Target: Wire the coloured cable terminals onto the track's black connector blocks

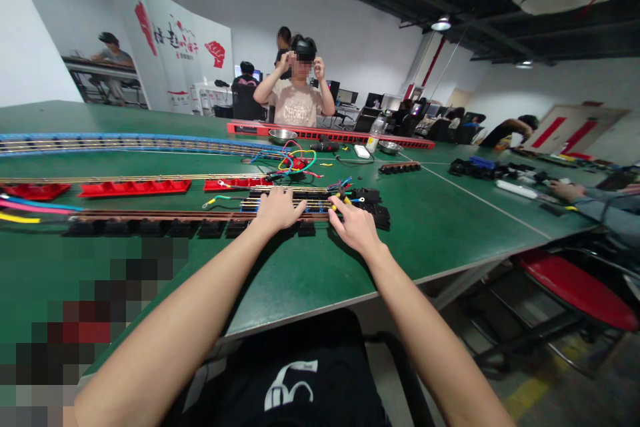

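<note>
My left hand (280,211) lies across a long conductor rail assembly (165,215) with brown strips and black brackets; its fingers are spread over the bars and its thumb points right. Just to the right, my right hand (356,225) is closed around a small yellow-handled tool that looks like pliers (345,198), whose jaws I cannot make out. This tool is over the right end of the rails, by a black end block (379,215). Short coloured wires with ring terminals stick out there, including a green-yellow wire (216,200) left of my left hand.
Red brackets (135,188) and a blue rail (125,144) lie beyond. Past my hands are tangled wires (300,161), metal bowls (283,136), a power drill (325,145), a bottle (375,133) and a long red rail (340,133). A person wearing a headset (300,97) faces me; another person's hand (566,189) is at right.
</note>
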Motion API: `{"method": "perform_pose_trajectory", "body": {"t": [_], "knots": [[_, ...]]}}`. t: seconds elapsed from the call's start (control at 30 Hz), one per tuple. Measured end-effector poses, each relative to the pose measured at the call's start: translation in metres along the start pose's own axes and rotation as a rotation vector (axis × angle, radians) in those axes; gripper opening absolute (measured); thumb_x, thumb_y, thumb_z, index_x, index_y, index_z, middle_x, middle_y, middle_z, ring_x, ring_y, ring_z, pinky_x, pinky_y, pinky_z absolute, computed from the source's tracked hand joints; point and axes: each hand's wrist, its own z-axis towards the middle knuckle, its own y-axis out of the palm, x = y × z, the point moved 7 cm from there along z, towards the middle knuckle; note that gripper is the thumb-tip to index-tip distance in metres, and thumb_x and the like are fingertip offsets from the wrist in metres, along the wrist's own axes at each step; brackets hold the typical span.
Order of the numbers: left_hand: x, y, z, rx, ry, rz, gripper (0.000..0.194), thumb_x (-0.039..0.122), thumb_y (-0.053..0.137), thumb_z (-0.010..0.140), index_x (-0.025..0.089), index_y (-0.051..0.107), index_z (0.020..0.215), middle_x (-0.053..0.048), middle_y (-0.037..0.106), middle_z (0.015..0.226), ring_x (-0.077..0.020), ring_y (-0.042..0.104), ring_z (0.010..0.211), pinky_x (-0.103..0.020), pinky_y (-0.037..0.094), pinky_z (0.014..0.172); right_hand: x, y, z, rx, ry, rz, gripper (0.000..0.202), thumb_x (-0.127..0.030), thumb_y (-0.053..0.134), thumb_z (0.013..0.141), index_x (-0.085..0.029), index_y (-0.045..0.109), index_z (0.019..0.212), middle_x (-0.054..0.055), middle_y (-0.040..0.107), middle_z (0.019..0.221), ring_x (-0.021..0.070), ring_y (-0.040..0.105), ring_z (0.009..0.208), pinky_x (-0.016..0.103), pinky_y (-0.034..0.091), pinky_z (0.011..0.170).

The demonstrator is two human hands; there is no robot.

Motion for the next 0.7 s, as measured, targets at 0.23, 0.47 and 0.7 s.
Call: {"method": "perform_pose_trajectory", "body": {"t": [0.23, 0.47, 0.7], "knots": [[0.001, -0.001, -0.001, -0.002, 0.010, 0.013, 0.063, 0.057, 0.028, 0.091, 0.012, 0.055, 0.127, -0.020, 0.057, 0.131, -0.0342, 0.049, 0.123, -0.048, 0.042, 0.096, 0.016, -0.007, 0.003, 0.169, 0.132, 0.065, 0.056, -0.044, 0.037, 0.098, -0.019, 0.040, 0.148, 0.013, 0.066, 0.111, 0.0242, 0.067, 0.088, 0.030, 0.050, 0.071], [0.000, 0.001, 0.001, -0.007, 0.016, 0.020, 0.064, 0.058, 0.028, 0.091, 0.012, 0.056, 0.127, -0.020, 0.057, 0.130, -0.0340, 0.049, 0.123, -0.048, 0.042, 0.096, 0.021, -0.002, 0.007, 0.191, 0.093, 0.255, 0.047, -0.038, 0.031, 0.100, -0.021, 0.048, 0.140, 0.010, 0.067, 0.113, 0.0229, 0.064, 0.100, 0.032, 0.049, 0.085], [0.000, 0.001, 0.000, -0.016, 0.010, 0.014, 0.064, 0.058, 0.028, 0.091, 0.013, 0.055, 0.128, -0.020, 0.057, 0.130, -0.0346, 0.048, 0.124, -0.048, 0.042, 0.096, 0.022, -0.002, 0.006, 0.218, 0.046, 0.424, 0.040, -0.037, 0.031, 0.099, -0.021, 0.058, 0.123, 0.008, 0.069, 0.110, 0.0211, 0.064, 0.100, 0.031, 0.046, 0.089]]}}
